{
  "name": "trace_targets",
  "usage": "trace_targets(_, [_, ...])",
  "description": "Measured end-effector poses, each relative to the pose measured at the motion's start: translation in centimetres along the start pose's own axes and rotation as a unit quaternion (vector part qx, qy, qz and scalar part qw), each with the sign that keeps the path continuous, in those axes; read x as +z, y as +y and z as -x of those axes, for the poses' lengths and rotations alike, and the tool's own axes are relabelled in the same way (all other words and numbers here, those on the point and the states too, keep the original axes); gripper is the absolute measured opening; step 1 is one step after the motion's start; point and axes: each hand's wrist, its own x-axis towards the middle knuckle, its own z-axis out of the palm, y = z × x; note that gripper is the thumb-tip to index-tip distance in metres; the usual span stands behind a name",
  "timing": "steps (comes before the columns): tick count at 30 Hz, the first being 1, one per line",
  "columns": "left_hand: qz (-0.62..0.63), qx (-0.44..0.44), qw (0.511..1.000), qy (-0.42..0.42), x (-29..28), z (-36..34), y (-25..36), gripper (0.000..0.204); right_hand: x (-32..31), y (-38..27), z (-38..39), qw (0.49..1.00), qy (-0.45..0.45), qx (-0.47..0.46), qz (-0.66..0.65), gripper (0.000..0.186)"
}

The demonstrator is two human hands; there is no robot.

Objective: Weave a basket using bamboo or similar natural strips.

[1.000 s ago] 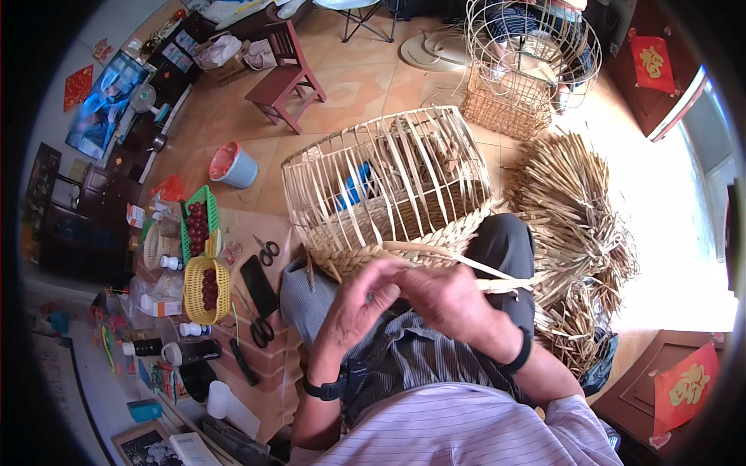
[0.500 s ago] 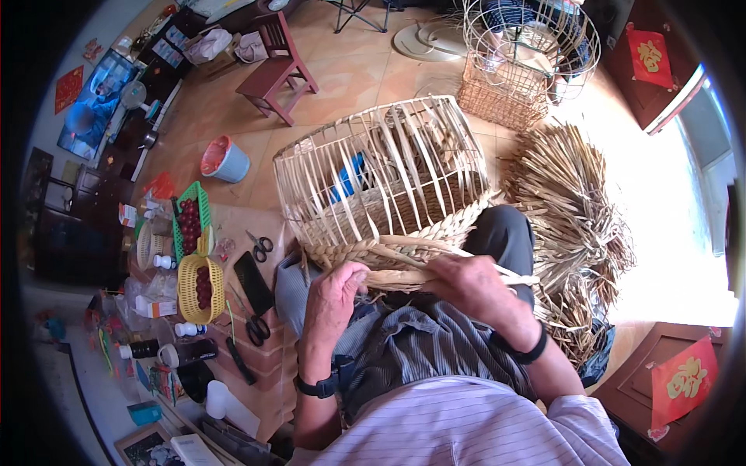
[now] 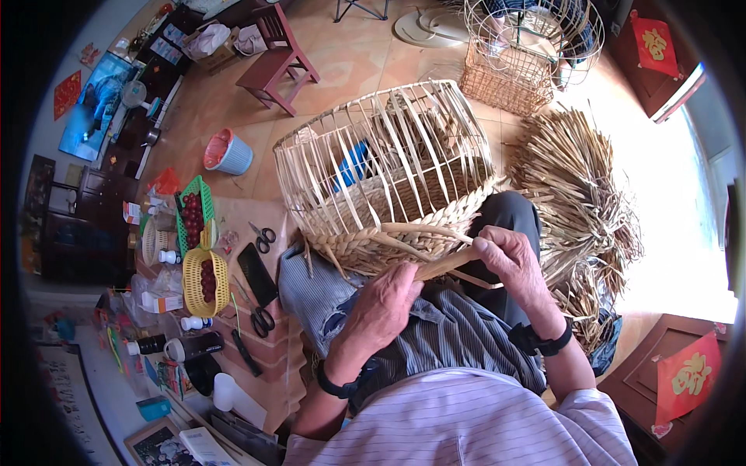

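Note:
Across my lap leans a partly woven straw basket (image 3: 408,196), with open upright strips above and a thick braided edge (image 3: 353,250) nearest me. Just below that edge, a flat dried straw strip (image 3: 448,264) stretches between my hands. My left hand (image 3: 382,304) is closed round its lower left end, over my dark striped clothing. My right hand (image 3: 513,266) pinches the other end between thumb and fingers, in front of my right knee. Several loose strip ends stick out along the braid. A blue object (image 3: 352,165) shows through the bars of the basket.
A big bundle of dried straw (image 3: 579,194) lies at my right. On my left, a cloth-covered surface holds scissors (image 3: 263,320), a yellow basket (image 3: 203,289) and a green basket (image 3: 203,198) of red fruit. Beyond stand a bin (image 3: 231,155), a chair (image 3: 280,66) and a wire-framed basket (image 3: 509,74).
My left hand has moved right and down, and my right hand has moved right. The strip now slants up to the right between them, away from the braided edge.

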Motion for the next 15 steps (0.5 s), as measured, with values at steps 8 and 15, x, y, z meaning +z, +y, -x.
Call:
trace_targets(8, [-0.003, 0.067, 0.996, 0.059, 0.0, 0.3, 1.4, 0.023, 1.9, -0.7, 0.9, 0.992, -0.023, 0.041, -0.118, 0.039])
trace_targets(15, [-0.028, 0.049, 0.995, 0.077, -1.0, 0.0, 1.3, 0.022, 3.4, -2.2, 0.8, 0.993, 0.032, 0.089, -0.07, 0.035])
